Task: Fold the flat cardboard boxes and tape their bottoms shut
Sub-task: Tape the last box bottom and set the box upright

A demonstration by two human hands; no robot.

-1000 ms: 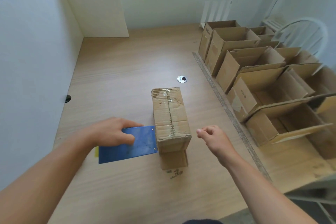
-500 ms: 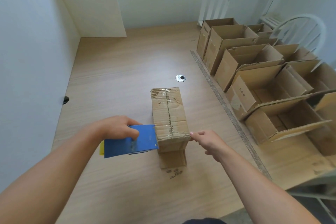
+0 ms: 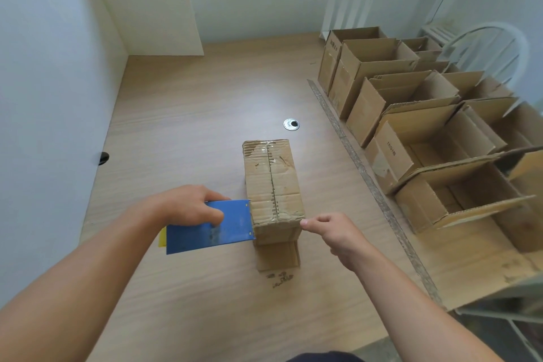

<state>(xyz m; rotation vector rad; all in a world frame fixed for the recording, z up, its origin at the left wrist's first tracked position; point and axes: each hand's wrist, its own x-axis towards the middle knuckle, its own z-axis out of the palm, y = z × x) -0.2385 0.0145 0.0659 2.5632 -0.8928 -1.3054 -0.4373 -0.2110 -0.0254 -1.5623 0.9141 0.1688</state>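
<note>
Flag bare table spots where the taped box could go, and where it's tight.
Free: tabletop between the taped box and the white partition, beyond the left hand gripping the blue dispenser; also behind the box to the back wall, bar the metal disc. Tight: right of the ruler strip, packed with open boxes.

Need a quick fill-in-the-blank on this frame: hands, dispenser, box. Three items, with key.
1. The left hand grips a ___ tape dispenser against the box.
2. The box's taped seam faces ___.
3. The right hand touches the box's near ___ corner with its thumb.
Missing words: blue; up; right.
</note>
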